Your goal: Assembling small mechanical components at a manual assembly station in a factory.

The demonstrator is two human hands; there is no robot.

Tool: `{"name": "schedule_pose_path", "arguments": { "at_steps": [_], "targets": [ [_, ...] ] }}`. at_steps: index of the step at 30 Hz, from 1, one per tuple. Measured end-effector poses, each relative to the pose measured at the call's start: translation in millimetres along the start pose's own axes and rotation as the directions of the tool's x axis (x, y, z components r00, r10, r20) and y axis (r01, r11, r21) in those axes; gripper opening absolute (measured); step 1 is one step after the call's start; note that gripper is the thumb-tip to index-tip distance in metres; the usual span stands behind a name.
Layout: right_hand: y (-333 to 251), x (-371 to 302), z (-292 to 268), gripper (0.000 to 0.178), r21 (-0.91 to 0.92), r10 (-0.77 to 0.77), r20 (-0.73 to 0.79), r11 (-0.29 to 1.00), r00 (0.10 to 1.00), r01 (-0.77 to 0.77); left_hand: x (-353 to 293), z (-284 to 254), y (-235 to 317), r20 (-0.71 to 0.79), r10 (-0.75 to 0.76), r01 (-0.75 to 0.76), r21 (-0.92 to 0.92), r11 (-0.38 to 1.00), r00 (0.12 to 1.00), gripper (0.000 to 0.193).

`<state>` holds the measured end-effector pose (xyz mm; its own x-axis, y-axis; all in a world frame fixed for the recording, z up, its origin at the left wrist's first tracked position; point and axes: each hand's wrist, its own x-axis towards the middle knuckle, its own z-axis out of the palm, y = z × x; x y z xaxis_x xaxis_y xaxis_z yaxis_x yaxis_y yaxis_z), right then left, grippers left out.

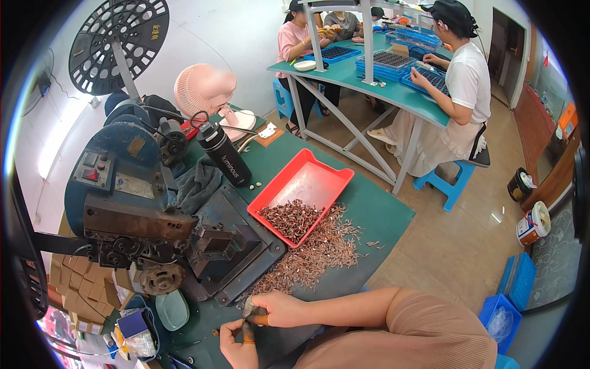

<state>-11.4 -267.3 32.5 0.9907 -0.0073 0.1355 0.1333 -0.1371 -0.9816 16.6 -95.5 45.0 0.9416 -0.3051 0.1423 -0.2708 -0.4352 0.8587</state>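
Observation:
My right hand (pixel 279 309) is closed in a pinch at the near edge of the green table, beside the press base. A small greyish thing (pixel 248 305) shows at its fingertips, too small to name. Just below it, my left hand (pixel 238 347) is curled with its fingertips close to the right hand's; what it holds, if anything, is hidden. Orange covers wrap some fingers on both hands. Beyond them spreads a loose pile of small copper-brown metal pieces (pixel 307 264). A red tray (pixel 332 178) holds more such pieces in its near end.
A dark bench press (pixel 132 221) stands on the left. Behind it are a black bottle (pixel 224 154), a grey cloth (pixel 200 184) and a pink fan (pixel 203 89). A pale green container (pixel 172 310) sits near the left hand. Several people work at another green table (pixel 393 98).

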Motion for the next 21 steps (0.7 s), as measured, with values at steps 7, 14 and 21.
{"name": "schedule_pose_path", "arguments": {
  "at_steps": [7, 14, 21],
  "targets": [
    [-1.6, -1.3, -0.5, 0.021, -0.173, -0.032, -0.012, 0.984, 0.999, 0.029, -0.5, 0.0, 1.5, 0.02, 0.062, -0.063, 0.059, 0.996, 0.998, 0.011],
    [-9.4, -2.5, -3.4, 0.019, -0.089, -0.019, 0.013, 0.996, 1.0, 0.02, 0.5, -0.4, -3.1, -0.001, 0.039, -0.039, -0.052, 0.998, 0.999, 0.008],
    [-1.7, -0.4, -1.8, 0.017, 0.15, 0.083, 0.063, 0.984, 0.995, -0.092, -2.0, -0.2, 11.5, -0.015, 0.019, -0.019, 0.026, 0.999, 1.0, 0.008]
  ]
}}
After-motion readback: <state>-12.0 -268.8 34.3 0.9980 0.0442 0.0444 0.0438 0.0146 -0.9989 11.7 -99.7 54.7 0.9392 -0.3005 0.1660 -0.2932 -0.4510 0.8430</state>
